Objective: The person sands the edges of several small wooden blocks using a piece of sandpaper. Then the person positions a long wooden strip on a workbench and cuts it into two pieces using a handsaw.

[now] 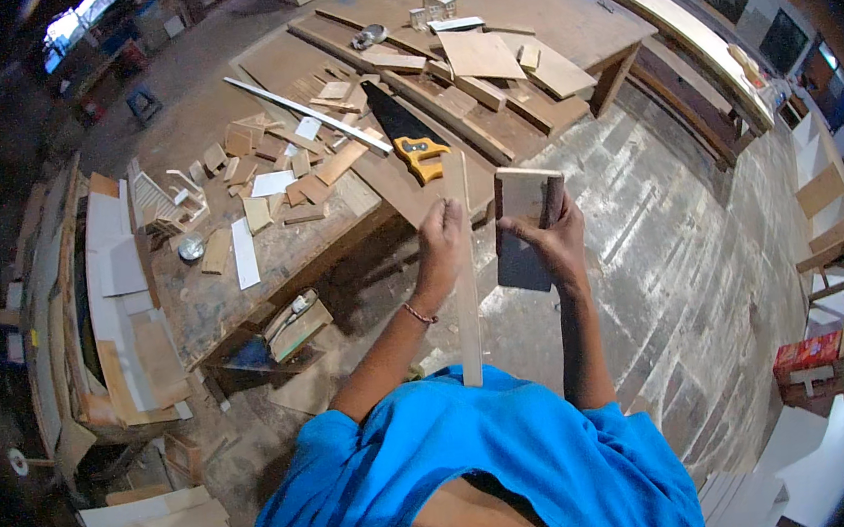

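My left hand is closed around a long, narrow pale wooden strip, held upright in front of my blue shirt. My right hand grips a short dark board with a pale top edge, just to the right of the strip and apart from it. Beyond my hands, a handsaw with a yellow handle and black blade lies on the cluttered workbench, among scattered small wood pieces, white rectangles and a long white strip.
Round metal objects lie on the bench. A small open box sits below its front edge. Sheet panels lean at the left. A long pale-topped bench runs at the back right. A red carton stands at the right.
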A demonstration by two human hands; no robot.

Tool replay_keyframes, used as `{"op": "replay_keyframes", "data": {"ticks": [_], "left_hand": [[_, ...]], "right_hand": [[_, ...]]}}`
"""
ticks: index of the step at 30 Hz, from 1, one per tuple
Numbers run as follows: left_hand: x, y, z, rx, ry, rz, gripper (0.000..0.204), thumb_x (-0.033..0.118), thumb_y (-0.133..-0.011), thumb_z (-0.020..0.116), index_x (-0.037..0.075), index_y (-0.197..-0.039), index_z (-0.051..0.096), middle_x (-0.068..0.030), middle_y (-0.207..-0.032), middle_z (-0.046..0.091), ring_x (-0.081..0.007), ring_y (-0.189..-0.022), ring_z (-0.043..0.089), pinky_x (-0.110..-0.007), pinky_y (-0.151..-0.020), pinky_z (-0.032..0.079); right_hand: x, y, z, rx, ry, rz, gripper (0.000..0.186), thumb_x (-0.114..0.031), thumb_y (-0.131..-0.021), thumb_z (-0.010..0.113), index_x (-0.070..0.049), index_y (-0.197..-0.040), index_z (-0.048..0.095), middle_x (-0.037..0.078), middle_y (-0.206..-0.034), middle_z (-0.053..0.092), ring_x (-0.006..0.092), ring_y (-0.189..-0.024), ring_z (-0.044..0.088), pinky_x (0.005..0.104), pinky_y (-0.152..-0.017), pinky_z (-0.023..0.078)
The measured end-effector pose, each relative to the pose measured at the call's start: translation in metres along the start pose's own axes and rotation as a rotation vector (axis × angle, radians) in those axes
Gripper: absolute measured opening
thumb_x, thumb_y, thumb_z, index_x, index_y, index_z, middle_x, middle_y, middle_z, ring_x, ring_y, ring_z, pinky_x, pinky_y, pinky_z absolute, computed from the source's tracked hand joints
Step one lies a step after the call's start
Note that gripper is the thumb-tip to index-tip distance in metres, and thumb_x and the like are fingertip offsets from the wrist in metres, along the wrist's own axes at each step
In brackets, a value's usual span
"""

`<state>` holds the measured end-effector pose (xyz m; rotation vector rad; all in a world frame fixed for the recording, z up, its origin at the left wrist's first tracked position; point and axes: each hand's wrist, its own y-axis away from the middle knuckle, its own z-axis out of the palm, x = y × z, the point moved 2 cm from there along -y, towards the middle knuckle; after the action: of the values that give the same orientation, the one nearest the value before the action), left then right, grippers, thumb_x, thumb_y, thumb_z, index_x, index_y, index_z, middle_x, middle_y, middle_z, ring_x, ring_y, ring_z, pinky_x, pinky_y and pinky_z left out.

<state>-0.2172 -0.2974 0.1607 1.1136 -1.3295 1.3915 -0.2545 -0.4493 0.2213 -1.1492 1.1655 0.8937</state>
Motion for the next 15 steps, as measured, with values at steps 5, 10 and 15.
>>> {"op": "replay_keyframes", "data": {"ticks": [5,10,15], "left_hand": [[0.035,-0.009,0.011,-0.047,0.087,-0.008,0.038,0.033,-0.092,0.042,0.001,-0.071,0.045,0.0003,-0.054,0.040,-0.0122,-0.045,0.040,-0.028,-0.042,0.034],[0.025,-0.003,0.012,-0.023,-0.259,0.122,0.038,0.031,-0.091,0.045,-0.001,-0.070,0.046,-0.0095,-0.054,0.042,-0.0157,-0.048,0.043,-0.032,-0.047,0.036],[0.038,0.011,0.019,-0.019,-0.316,0.160,0.035,0.027,-0.091,0.045,-0.003,-0.073,0.047,-0.0159,-0.058,0.046,-0.0232,-0.052,0.045,-0.036,-0.051,0.037]], "right_hand": [[0.000,-0.015,-0.012,0.105,0.111,-0.207,0.051,-0.013,-0.058,0.079,-0.001,-0.099,0.052,0.010,-0.091,0.062,0.0181,-0.080,0.060,0.0289,-0.070,0.048],[-0.013,-0.028,-0.011,0.195,0.294,-0.345,0.048,-0.010,-0.057,0.074,-0.003,-0.099,0.052,0.013,-0.085,0.063,0.0226,-0.078,0.063,0.0314,-0.069,0.049],[-0.014,-0.030,-0.005,0.166,0.407,-0.425,0.045,-0.011,-0.057,0.071,-0.003,-0.096,0.050,0.018,-0.079,0.062,0.0311,-0.072,0.063,0.0345,-0.060,0.049]]}}
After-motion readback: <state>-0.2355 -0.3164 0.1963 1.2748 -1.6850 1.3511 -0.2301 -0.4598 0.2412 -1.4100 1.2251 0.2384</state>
